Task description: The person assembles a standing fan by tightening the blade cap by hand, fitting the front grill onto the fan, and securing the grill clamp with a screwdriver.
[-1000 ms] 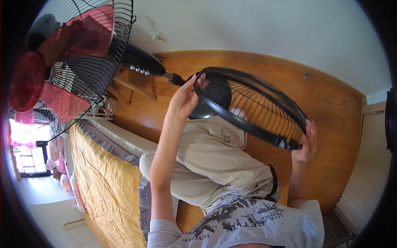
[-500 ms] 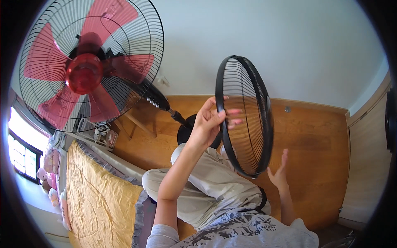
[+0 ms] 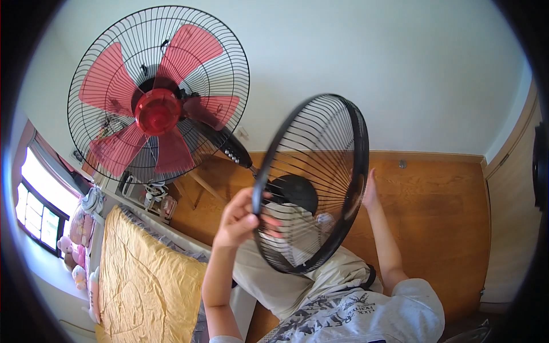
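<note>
My left hand (image 3: 236, 222) grips the near-left rim of a round black fan grille (image 3: 361, 137), thumb on one side and fingers through the wires. The grille is held tilted above my lap, wires fanning toward its centre. On its right side, my right hand (image 3: 370, 191) is raised with fingers stretched out, close to the grille's edge; whether it touches cannot be told. At the upper left stands a pedestal fan with translucent red blades (image 3: 189, 54), a red hub cap (image 3: 157, 111) and a wire rear guard. Its round black base (image 3: 294, 191) shows through the grille.
A bed with a yellow cover (image 3: 148, 274) lies at left, below a window (image 3: 37, 211) and plush toys (image 3: 67, 248). Wooden stool legs (image 3: 203, 186) and a small shelf (image 3: 160, 203) stand behind it. A wooden door (image 3: 512, 228) is at right; wooden flooring (image 3: 434, 228) runs up to the wall.
My left hand has moved down and left, turning the grille so its wire face shows more. My right hand has risen toward the grille's right edge. The whole view has shifted.
</note>
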Motion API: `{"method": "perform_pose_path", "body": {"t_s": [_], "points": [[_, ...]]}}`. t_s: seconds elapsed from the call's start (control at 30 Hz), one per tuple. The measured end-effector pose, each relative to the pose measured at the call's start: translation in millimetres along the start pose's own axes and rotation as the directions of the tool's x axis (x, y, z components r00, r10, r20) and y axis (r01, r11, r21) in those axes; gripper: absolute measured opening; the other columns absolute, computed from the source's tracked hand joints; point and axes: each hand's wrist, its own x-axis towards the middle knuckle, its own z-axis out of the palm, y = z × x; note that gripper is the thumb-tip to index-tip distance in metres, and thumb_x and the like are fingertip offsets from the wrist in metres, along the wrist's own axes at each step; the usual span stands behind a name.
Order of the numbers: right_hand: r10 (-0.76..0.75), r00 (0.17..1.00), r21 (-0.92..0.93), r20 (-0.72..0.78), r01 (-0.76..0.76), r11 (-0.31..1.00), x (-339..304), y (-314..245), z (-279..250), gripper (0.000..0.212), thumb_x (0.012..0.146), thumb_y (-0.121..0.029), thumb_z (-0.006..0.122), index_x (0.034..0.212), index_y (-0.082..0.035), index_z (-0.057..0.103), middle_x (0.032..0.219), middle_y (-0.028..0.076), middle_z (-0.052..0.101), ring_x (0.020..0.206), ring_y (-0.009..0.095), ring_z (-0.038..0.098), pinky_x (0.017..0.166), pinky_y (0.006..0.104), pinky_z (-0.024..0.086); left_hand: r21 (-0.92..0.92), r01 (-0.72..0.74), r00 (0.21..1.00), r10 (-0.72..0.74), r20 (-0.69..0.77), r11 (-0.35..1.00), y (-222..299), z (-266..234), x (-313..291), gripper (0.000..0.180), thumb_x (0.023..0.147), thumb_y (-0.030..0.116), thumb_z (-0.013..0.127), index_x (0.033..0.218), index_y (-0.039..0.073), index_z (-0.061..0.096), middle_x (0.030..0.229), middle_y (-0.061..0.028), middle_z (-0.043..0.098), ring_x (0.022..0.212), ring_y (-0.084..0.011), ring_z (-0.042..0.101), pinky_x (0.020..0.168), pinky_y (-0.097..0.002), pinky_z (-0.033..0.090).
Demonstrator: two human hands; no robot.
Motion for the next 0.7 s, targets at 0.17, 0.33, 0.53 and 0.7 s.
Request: {"method": "perform_pose_path", "body": {"t_s": [0.17,0.33,0.53,0.7], "points": [[-0.168,0.985,-0.006,0.030,0.168,0.986,27,-32,18,0.046,0.082,-0.046,0.041,0.105,-0.006,0.047,0.087,0.003,0.051,0.072,0.012,0.049,0.061,0.0239,0.043,0.061,-0.222,0.929,0.230,-0.289,0.973,31,-35,-13,0.052,0.078,0.024,0.057,0.113,-0.006,0.033,0.059,-0.0070,0.053,0.044,-0.0135,0.051,0.040,-0.0215,0.044],[-0.383,0.920,-0.193,0.079,0.391,0.900,29,-81,106,0.056,0.077,-0.045,0.053,0.120,-0.014,0.034,0.089,0.000,0.047,0.069,0.008,0.045,0.054,0.0201,0.039,0.220,-0.376,0.865,0.426,-0.264,0.900,54,-68,-40,0.045,0.082,0.036,0.048,0.102,-0.003,0.041,0.055,0.0010,0.043,0.040,-0.0065,0.039,0.035,-0.0165,0.031],[-0.490,0.820,-0.453,0.297,0.572,0.683,27,-136,263,0.057,0.076,-0.040,0.056,0.117,-0.006,0.037,0.082,0.000,0.049,0.056,0.002,0.038,0.047,0.0142,0.030,0.286,-0.413,0.374,0.447,-0.812,0.865,77,-89,-68,0.037,0.084,0.044,0.042,0.091,0.008,0.048,0.064,0.0004,0.047,0.048,-0.0071,0.044,0.045,-0.0183,0.035],[-0.424,0.744,-0.453,0.515,0.657,0.603,70,-148,353,0.048,0.082,-0.036,0.049,0.116,-0.004,0.039,0.081,0.000,0.049,0.053,0.003,0.035,0.047,0.0152,0.028,0.171,-0.691,0.601,0.689,-0.405,0.703,124,-100,-86,0.036,0.082,0.047,0.044,0.080,0.011,0.042,0.054,0.0046,0.027,0.040,-0.0057,0.024,0.037,-0.0203,0.021]]}}
